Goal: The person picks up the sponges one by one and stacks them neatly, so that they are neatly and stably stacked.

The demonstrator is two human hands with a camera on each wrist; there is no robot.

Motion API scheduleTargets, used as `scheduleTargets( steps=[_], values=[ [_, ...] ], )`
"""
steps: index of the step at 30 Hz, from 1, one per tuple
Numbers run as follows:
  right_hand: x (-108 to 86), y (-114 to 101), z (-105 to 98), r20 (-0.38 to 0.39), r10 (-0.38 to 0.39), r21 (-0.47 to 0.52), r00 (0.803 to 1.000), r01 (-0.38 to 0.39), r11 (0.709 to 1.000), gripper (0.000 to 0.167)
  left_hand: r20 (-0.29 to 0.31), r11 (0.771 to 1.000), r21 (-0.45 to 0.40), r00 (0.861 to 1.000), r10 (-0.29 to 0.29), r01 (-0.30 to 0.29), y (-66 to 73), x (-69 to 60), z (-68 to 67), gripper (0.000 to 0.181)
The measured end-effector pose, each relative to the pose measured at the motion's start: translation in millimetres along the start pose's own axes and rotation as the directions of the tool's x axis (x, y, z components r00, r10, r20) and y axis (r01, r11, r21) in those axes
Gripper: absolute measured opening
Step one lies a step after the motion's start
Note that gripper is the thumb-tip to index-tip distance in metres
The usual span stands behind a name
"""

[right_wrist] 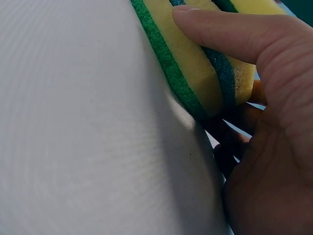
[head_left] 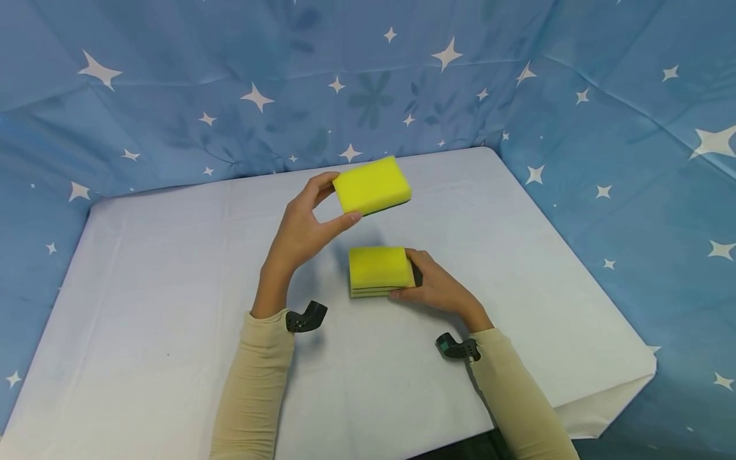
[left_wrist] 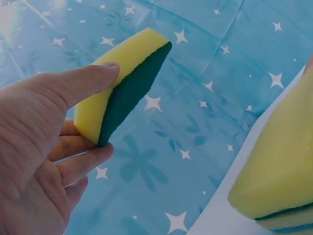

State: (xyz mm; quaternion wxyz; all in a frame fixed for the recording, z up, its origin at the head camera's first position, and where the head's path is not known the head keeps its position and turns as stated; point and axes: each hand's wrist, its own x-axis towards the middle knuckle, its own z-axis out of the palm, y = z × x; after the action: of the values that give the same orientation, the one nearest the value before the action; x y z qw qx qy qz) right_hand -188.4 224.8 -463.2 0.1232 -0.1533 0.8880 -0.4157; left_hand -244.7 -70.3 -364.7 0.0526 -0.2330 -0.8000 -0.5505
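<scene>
My left hand [head_left: 300, 231] holds a yellow sponge [head_left: 374, 185] in the air, thumb on its near edge and fingers at its far side. A dark green scouring layer [left_wrist: 134, 93] covers this sponge's underside in the left wrist view. Lower and nearer, a stack of several yellow sponges [head_left: 377, 268] lies on the white table. My right hand [head_left: 441, 289] grips the stack's right end, with the thumb on the near side and the other fingers behind. Green and blue scouring layers [right_wrist: 164, 61] show between the yellow ones in the right wrist view.
A white cloth [head_left: 161, 332] covers the table. Blue curtains [head_left: 190, 83] with white stars hang along its back and sides. A dark object [head_left: 468, 447] shows at the near edge, and the cloth hangs over the table's near right corner.
</scene>
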Motion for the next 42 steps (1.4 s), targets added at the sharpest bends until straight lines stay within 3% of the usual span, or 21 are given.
scheduleTargets(
  steps=[9,21,28,34,42],
  values=[
    [0.1,0,0,0.002,-0.008,0.012,1.0,0.008,1.0,0.091,0.032,1.0,0.016,0.999,0.026,-0.027,10.8,-3.5,-2.2,0.077],
    [-0.6,0,0,-0.013,0.0,0.004,1.0,0.0,1.0,0.091,0.055,0.993,-0.002,0.991,0.12,-0.12,24.5,-6.4,-2.9,0.076],
    [-1.3,1,0,-0.006,-0.015,0.011,1.0,0.015,1.0,0.089,0.037,0.99,0.018,0.989,0.141,-0.141,34.2,-11.1,-4.6,0.077],
    [-1.5,2,0,-0.007,-0.025,0.03,1.0,0.026,0.999,0.088,0.025,0.98,0.027,0.981,0.195,-0.195,42.0,-13.7,-2.8,0.077],
    [-0.2,2,1,-0.002,-0.034,0.038,0.999,0.034,0.999,0.084,0.013,0.979,0.016,0.979,0.205,-0.206,41.8,-20.3,-0.3,0.078]
  ],
)
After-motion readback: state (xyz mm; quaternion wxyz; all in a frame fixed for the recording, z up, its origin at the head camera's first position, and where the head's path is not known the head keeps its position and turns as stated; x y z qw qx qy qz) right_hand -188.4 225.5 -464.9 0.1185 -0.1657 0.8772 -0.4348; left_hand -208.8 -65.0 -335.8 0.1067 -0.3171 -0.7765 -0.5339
